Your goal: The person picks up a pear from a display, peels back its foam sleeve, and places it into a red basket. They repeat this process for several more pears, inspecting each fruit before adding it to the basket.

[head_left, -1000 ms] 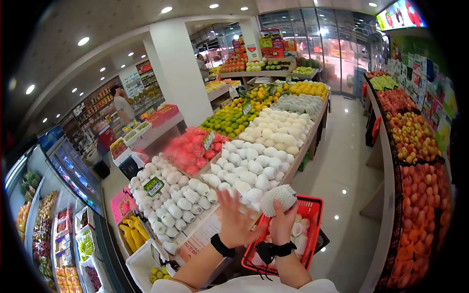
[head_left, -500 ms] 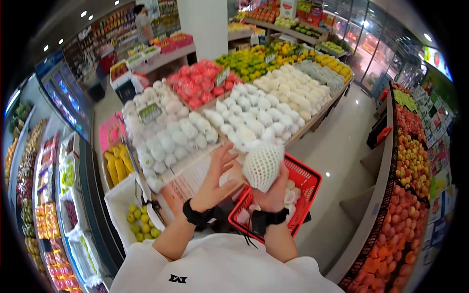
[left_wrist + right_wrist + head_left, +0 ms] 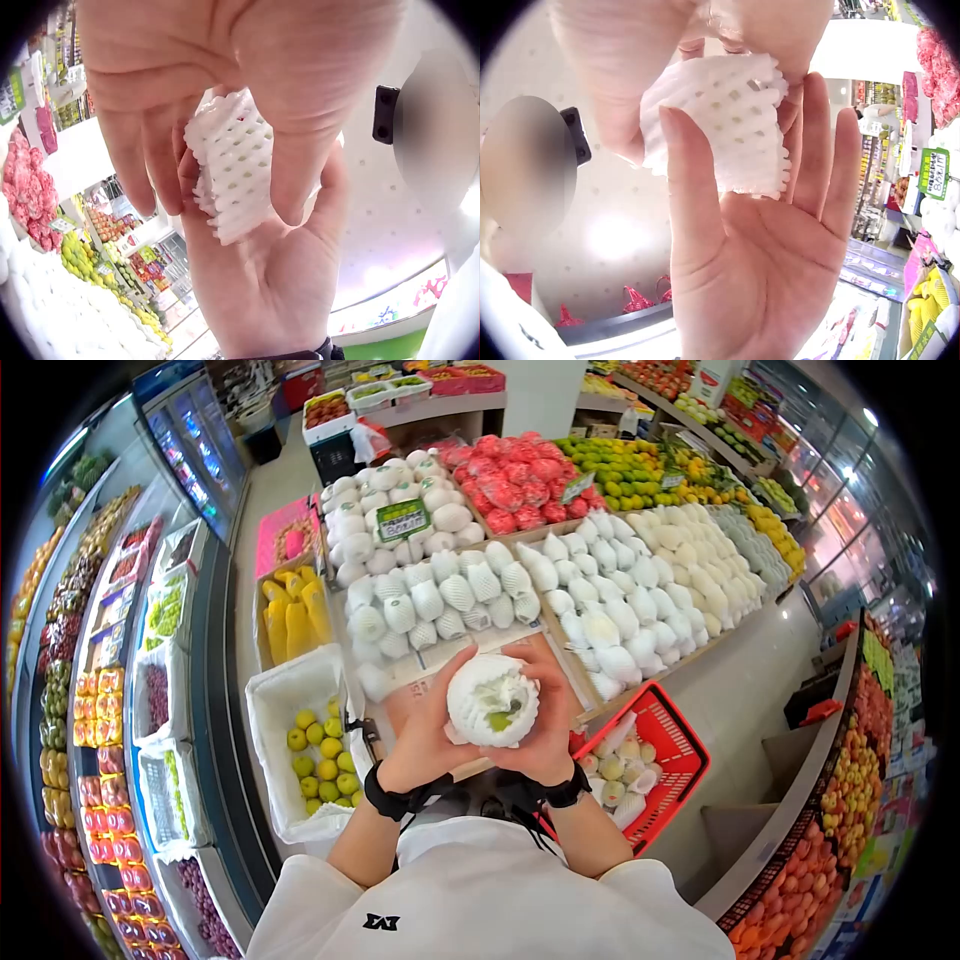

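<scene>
Holding a foam-sleeved fruit (image 3: 493, 700) between left hand (image 3: 425, 732) and right hand (image 3: 546, 725) at the near side of the bench (image 3: 567, 666), with fingers curled round opposite sides. Showing green through the ragged open end of the foam sleeve (image 3: 714, 124), so could slide out if tipped, or slip if gripped by loose netting alone. Might bruise, or tear the sleeve, under too hard a squeeze. Could then fall against the bench edge, or drop rightward into the red basket (image 3: 676, 728) and dent the pale fruit (image 3: 630, 765) inside. Could equally tumble leftward into the white-lined crate (image 3: 272, 705) of yellow-green fruit (image 3: 327, 770). Farther off, might disturb the white-sleeved rows (image 3: 450, 592) through a careless reach.
</scene>
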Demonstrator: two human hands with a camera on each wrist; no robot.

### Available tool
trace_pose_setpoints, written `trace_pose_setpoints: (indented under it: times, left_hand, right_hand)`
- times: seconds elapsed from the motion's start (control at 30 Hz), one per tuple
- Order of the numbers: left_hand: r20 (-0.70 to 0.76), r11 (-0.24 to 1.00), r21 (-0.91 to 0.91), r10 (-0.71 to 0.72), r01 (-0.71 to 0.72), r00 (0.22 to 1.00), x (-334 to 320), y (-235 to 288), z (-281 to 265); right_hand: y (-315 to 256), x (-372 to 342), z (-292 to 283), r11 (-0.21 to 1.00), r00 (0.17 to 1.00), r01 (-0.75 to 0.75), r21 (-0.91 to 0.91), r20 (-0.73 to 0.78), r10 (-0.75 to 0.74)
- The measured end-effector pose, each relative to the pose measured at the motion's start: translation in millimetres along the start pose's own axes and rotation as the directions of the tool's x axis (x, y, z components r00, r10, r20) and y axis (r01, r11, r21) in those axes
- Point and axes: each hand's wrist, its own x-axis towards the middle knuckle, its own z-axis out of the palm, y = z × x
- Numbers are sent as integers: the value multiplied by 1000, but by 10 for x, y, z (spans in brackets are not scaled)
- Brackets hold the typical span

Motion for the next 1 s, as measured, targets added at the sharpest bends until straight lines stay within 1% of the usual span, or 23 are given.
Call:
trace_pose_setpoints:
  times: [0.03, 0.07, 0.1, 0.17, 0.2, 0.23, 0.3, 0.33, 0.37, 0.43, 0.47, 0.5, 0.57, 0.6, 0.63, 0.7, 0.73, 0.8, 0.83, 0.9, 0.93, 0.97, 1.0]
  left_hand:
    - [-15, 1000, 13, 18, -18, 1000, -6, -27, -80]
    - [-73, 998, 45, 47, -43, 996, -9, -32, -139]
    - [-110, 999, 34, 33, -29, 993, -14, -95, -253]
    - [-179, 995, 85, 67, -53, 982, 22, -237, -369]
    - [-288, 997, -10, 66, -72, 956, 35, -369, -372]
    - [-306, 998, -12, 58, -65, 950, 33, -480, -391]
    - [-484, 994, -64, -110, 90, 868, 16, -701, -437]
    - [-522, 993, -36, -111, 109, 846, 7, -838, -447]
    - [-533, 992, -41, -121, 118, 838, -10, -936, -454]
    - [-554, 927, 198, -162, 318, 816, -59, -1120, -481]
    - [-540, 906, 271, -136, 324, 831, -93, -1235, -528]
    - [-547, 905, 265, -143, 332, 825, -145, -1316, -592]
    - [-411, 875, 177, -350, 450, 842, -247, -1389, -739]
    - [-364, 822, 27, -522, 569, 771, -307, -1359, -796]
    - [-371, 817, 23, -528, 576, 764, -413, -1481, -831]
    - [-337, 808, 260, -437, 528, 834, -697, -1771, -855]
    - [-318, 851, 228, -394, 473, 862, -772, -1748, -883]
    - [-295, 835, 208, -443, 509, 846, -928, -1686, -911]
    - [-266, 823, 195, -479, 533, 837, -998, -1680, -919]
    - [-241, 814, 192, -502, 548, 831, -1122, -1713, -922]
    - [-235, 819, 185, -499, 543, 834, -1171, -1721, -921]
    - [-228, 824, 179, -496, 537, 838, -1201, -1731, -932]
    - [-222, 819, 136, -523, 557, 823, -1223, -1739, -933]
  right_hand:
    - [38, 54, 48, 999, 997, 38, -2, 61, -38]
    - [75, 102, 95, 999, 995, 45, -17, 85, -44]
    - [178, 148, 167, 1000, 993, 18, -7, 113, -17]
    - [322, 167, 203, 966, 993, -22, -259, 104, 51]
    - [399, 158, 211, 948, 984, -120, -294, 95, 154]
    - [540, 143, 239, 949, 980, -128, -289, 110, 166]
    - [845, 110, 355, 937, 943, -332, -106, -27, 331]
    - [902, 98, 482, 917, 919, -392, -71, -85, 386]
    - [994, 70, 538, 912, 914, -403, -69, -76, 398]
    - [1286, -15, 576, 779, 852, -522, -347, -173, 494]
    - [1520, -63, 561, 807, 831, -554, -203, -202, 519]
    - [1719, -87, 517, 803, 827, -560, -203, -196, 527]
    - [2080, -115, 382, 656, 650, -752, -69, -243, 720]
    - [2268, -110, 314, 596, 603, -796, -108, -232, 763]
    - [2500, -117, 218, 589, 597, -801, -106, -224, 771]
    - [2968, -172, 55, 434, 473, -874, -216, -182, 862]
    - [3145, -180, 44, 424, 462, -880, -215, -178, 869]
    - [3468, -182, 31, 306, 316, -947, -94, -112, 942]
    - [3711, -262, 0, 300, 309, -949, -93, -112, 944]
    - [4144, -426, -18, 277, 286, -948, -154, -38, 957]
    - [4224, -447, 15, 254, 277, -933, -256, -59, 959]
    - [4295, -472, 47, 252, 276, -934, -254, -61, 959]
    - [4367, -503, 87, 239, 293, -910, -338, -117, 949]
